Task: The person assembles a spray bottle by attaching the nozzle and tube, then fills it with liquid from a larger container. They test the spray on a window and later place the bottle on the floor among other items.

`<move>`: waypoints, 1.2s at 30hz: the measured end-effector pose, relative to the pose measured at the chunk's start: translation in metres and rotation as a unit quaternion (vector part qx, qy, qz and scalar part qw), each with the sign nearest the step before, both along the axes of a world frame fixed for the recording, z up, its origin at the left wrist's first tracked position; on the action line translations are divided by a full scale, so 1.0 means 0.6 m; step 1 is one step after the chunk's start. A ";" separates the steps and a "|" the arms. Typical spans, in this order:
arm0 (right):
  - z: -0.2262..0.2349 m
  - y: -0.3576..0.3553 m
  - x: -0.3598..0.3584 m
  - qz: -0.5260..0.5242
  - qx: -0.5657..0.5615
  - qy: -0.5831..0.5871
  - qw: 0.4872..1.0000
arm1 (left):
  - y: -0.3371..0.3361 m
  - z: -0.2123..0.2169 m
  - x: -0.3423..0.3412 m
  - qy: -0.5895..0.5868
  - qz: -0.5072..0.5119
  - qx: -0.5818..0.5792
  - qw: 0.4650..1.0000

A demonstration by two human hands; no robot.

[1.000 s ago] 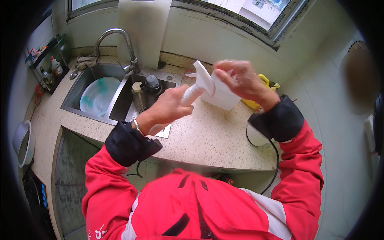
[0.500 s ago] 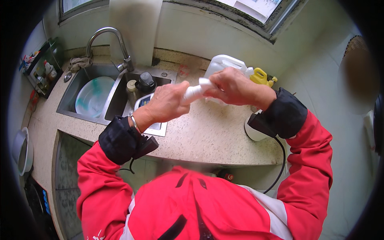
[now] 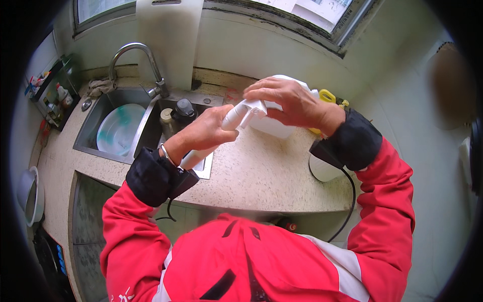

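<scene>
At frame centre, above the speckled countertop (image 3: pixel 261 171), the left hand (image 3: pixel 204 133) has its fingers wrapped around a white plastic pump bottle (image 3: pixel 236 117). The right hand's (image 3: pixel 287 103) fingers curl over its nozzle. The bottle is probably light, rigid and smooth; best gripped around the body.

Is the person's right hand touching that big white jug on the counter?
Touching. In the head view the right hand lies spread over the top of the white jug, fingers pressed on it with no gap.
</scene>
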State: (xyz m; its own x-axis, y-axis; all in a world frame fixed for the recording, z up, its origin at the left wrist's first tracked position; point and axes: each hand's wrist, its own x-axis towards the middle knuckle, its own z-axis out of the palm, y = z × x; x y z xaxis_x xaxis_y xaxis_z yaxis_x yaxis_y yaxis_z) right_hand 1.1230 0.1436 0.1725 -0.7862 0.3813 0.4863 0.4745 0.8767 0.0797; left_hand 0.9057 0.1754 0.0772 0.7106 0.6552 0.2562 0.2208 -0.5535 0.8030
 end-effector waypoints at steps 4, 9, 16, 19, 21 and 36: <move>0.002 -0.006 0.000 -0.203 -0.288 0.022 0.936 | -0.018 -0.008 0.023 0.035 0.084 0.109 0.990; 0.008 -0.007 -0.006 -0.291 -0.488 0.190 0.801 | -0.026 0.000 0.031 0.051 0.128 0.112 0.984; 0.047 0.006 0.030 -0.012 0.102 -0.106 0.989 | -0.005 0.021 0.012 -0.036 -0.038 -0.062 0.997; 0.048 0.009 0.032 -0.009 0.043 -0.172 0.984 | -0.010 0.025 0.023 -0.024 -0.024 -0.002 0.999; 0.042 0.006 0.033 -0.052 -0.026 -0.182 0.982 | -0.016 0.026 0.028 0.022 0.030 0.060 0.997; -0.005 0.029 0.038 -0.196 -0.007 0.158 0.968 | 0.016 0.035 0.017 0.076 0.116 0.125 0.982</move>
State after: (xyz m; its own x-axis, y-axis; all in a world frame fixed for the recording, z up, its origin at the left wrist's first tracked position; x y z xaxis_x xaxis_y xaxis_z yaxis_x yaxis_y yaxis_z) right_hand 1.1456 0.1608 0.1696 -0.3925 0.6284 0.6716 0.7693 0.6245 -0.1347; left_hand 0.9160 0.1850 0.0984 0.5916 0.7344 0.3327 0.4709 -0.6497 0.5967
